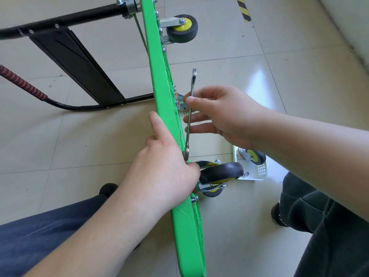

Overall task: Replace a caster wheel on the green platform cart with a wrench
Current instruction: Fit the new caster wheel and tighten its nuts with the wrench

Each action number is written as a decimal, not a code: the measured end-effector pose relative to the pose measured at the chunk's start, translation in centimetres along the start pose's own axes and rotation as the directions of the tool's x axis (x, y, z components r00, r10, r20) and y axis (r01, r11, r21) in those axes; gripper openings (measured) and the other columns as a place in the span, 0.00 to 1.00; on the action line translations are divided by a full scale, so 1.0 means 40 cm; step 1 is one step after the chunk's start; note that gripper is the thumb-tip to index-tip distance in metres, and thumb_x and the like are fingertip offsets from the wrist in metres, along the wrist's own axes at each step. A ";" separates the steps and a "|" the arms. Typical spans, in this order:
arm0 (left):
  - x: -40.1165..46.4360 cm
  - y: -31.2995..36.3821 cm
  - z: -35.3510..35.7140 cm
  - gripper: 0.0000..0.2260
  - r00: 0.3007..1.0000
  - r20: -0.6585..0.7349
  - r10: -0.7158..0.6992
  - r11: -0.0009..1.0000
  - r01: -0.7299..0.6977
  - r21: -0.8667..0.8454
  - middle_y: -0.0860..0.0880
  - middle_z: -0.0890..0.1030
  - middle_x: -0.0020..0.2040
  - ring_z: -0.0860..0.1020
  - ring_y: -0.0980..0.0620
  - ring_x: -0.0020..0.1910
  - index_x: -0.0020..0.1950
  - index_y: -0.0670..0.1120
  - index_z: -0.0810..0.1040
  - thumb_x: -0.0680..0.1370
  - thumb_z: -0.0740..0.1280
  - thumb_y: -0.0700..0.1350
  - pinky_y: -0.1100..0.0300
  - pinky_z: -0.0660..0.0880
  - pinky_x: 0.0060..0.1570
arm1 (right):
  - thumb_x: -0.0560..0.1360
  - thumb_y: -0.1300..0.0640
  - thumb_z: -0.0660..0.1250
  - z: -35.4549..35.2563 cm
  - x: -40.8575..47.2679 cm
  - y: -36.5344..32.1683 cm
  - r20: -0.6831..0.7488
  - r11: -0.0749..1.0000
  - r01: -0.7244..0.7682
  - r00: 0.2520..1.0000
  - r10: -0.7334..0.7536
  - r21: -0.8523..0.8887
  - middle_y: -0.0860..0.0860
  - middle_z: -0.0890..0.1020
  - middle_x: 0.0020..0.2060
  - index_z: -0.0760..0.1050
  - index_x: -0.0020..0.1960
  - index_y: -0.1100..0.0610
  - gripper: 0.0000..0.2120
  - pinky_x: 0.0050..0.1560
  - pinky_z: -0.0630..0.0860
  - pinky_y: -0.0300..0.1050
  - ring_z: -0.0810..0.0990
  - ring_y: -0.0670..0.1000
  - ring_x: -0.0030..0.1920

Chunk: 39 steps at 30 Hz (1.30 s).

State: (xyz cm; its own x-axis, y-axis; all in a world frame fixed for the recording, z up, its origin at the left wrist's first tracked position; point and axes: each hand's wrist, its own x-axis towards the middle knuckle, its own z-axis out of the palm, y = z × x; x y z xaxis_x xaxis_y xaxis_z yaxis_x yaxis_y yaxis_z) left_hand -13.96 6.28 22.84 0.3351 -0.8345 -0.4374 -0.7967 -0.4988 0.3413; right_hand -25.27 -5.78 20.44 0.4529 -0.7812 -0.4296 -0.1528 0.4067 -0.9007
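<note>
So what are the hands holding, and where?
Right hand pinches the wrench mid-shank; left hand grips the green cart deck's edge.

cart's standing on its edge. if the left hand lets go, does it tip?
Probably. The cart stands on its thin edge, with only the left hand steadying it. Its casters stick out to one side and the handle to the other, so which way it falls is hard to call. The right hand holds only the wrench.

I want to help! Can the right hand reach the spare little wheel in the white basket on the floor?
Probably yes. The small grey and yellow spare caster wheel in the white plastic basket sits just under the right hand, nothing between, but that hand holds the silver metal wrench.
</note>
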 end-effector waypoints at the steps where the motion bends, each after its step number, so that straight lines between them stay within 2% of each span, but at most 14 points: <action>1: 0.000 0.000 0.000 0.53 1.000 0.001 0.001 1.000 -0.001 0.001 0.43 0.71 0.73 0.78 0.42 0.60 0.81 0.47 0.28 0.77 0.69 0.56 0.55 0.68 0.46 | 0.82 0.58 0.68 -0.002 0.009 0.005 0.003 1.000 -0.020 1.000 0.020 0.016 0.62 0.81 0.58 0.78 0.62 0.64 0.12 0.51 0.86 0.55 0.84 0.56 0.49; 4: 0.001 0.002 -0.001 0.53 1.000 0.009 0.001 1.000 -0.001 -0.001 0.44 0.72 0.72 0.78 0.42 0.59 0.81 0.48 0.27 0.77 0.68 0.55 0.55 0.68 0.46 | 0.82 0.58 0.69 -0.007 0.035 0.015 0.019 0.996 -0.080 0.997 0.080 0.034 0.60 0.81 0.52 0.78 0.62 0.64 0.12 0.49 0.85 0.53 0.84 0.57 0.47; 7: 0.001 0.001 -0.001 0.52 1.000 0.017 -0.003 1.000 0.003 -0.006 0.44 0.71 0.72 0.75 0.44 0.54 0.81 0.48 0.27 0.77 0.68 0.54 0.55 0.68 0.46 | 0.82 0.60 0.69 -0.007 0.051 0.024 0.008 0.985 -0.159 0.987 0.159 0.065 0.59 0.80 0.45 0.76 0.63 0.66 0.13 0.43 0.85 0.49 0.85 0.55 0.39; 9: 0.000 0.000 -0.001 0.52 1.000 0.023 -0.002 1.000 0.002 -0.009 0.44 0.71 0.72 0.72 0.46 0.50 0.81 0.48 0.27 0.77 0.68 0.54 0.55 0.68 0.46 | 0.82 0.62 0.67 -0.003 0.058 0.034 -0.004 0.969 -0.228 0.973 0.230 0.097 0.57 0.82 0.36 0.75 0.60 0.67 0.10 0.39 0.85 0.48 0.85 0.54 0.33; 12: 0.000 0.000 -0.002 0.52 1.000 0.026 0.001 1.000 -0.001 -0.006 0.44 0.70 0.73 0.74 0.45 0.53 0.81 0.48 0.27 0.77 0.68 0.53 0.56 0.68 0.47 | 0.83 0.63 0.66 0.004 0.071 0.059 -0.027 0.934 -0.338 0.939 0.343 0.115 0.54 0.82 0.26 0.75 0.55 0.67 0.06 0.37 0.85 0.49 0.85 0.53 0.30; 15: 0.001 0.001 -0.002 0.52 1.000 0.025 0.001 1.000 -0.001 -0.014 0.45 0.71 0.72 0.72 0.47 0.50 0.81 0.48 0.27 0.77 0.68 0.53 0.56 0.68 0.46 | 0.83 0.64 0.65 0.007 0.079 0.078 -0.058 0.913 -0.389 0.916 0.398 0.121 0.55 0.82 0.26 0.74 0.53 0.65 0.04 0.37 0.86 0.50 0.85 0.54 0.30; 18: 0.001 0.001 -0.002 0.52 1.000 0.023 0.005 1.000 -0.005 -0.018 0.45 0.72 0.70 0.73 0.46 0.49 0.80 0.48 0.26 0.77 0.68 0.54 0.55 0.69 0.44 | 0.83 0.63 0.65 0.000 0.075 0.074 -0.076 0.911 -0.401 0.910 0.408 0.097 0.57 0.82 0.35 0.75 0.51 0.63 0.03 0.38 0.86 0.53 0.86 0.56 0.32; 21: -0.001 0.002 -0.002 0.52 1.000 0.019 0.007 1.000 -0.007 -0.011 0.45 0.72 0.70 0.76 0.46 0.50 0.80 0.48 0.26 0.77 0.68 0.54 0.55 0.70 0.44 | 0.83 0.62 0.66 -0.012 0.066 0.058 -0.082 0.940 -0.328 0.939 0.335 0.088 0.60 0.81 0.43 0.76 0.56 0.65 0.06 0.38 0.85 0.51 0.87 0.58 0.34; 24: -0.002 0.003 -0.004 0.52 1.000 0.013 0.005 1.000 -0.005 -0.008 0.45 0.72 0.70 0.77 0.45 0.52 0.80 0.48 0.26 0.77 0.68 0.54 0.55 0.70 0.44 | 0.83 0.60 0.67 -0.018 0.055 0.037 -0.090 0.981 -0.184 0.978 0.189 0.054 0.58 0.81 0.42 0.76 0.60 0.67 0.11 0.40 0.85 0.49 0.86 0.55 0.33; 30: -0.001 0.004 -0.002 0.53 1.000 0.013 -0.011 1.000 0.012 -0.020 0.45 0.72 0.71 0.75 0.46 0.51 0.81 0.48 0.27 0.77 0.69 0.55 0.55 0.69 0.44 | 0.83 0.58 0.67 -0.021 0.035 0.004 -0.164 0.999 0.053 0.985 -0.054 -0.010 0.60 0.81 0.46 0.79 0.54 0.64 0.08 0.44 0.86 0.52 0.85 0.55 0.40; 35: -0.002 0.002 -0.001 0.54 1.000 0.006 -0.014 1.000 0.014 -0.012 0.44 0.72 0.72 0.78 0.42 0.60 0.81 0.47 0.28 0.77 0.70 0.56 0.56 0.67 0.47 | 0.83 0.60 0.66 -0.011 -0.007 -0.029 -0.026 0.953 0.283 0.957 -0.287 -0.107 0.59 0.82 0.47 0.80 0.56 0.60 0.05 0.44 0.85 0.49 0.86 0.55 0.43; 39: 0.000 0.003 0.000 0.54 1.000 -0.003 -0.009 1.000 0.009 -0.006 0.43 0.73 0.71 0.78 0.42 0.60 0.81 0.47 0.28 0.76 0.70 0.56 0.55 0.68 0.46 | 0.83 0.61 0.66 -0.007 -0.029 -0.019 0.064 0.926 0.341 0.940 -0.335 -0.161 0.65 0.81 0.53 0.79 0.59 0.63 0.08 0.48 0.86 0.54 0.87 0.60 0.49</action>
State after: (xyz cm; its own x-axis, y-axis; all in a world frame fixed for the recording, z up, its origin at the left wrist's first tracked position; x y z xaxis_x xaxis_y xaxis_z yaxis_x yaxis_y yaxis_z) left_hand -14.07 6.24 22.88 0.3441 -0.8306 -0.4379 -0.7906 -0.5079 0.3420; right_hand -25.94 -5.32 21.59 0.5331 -0.8404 -0.0982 -0.1285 0.0343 -0.9911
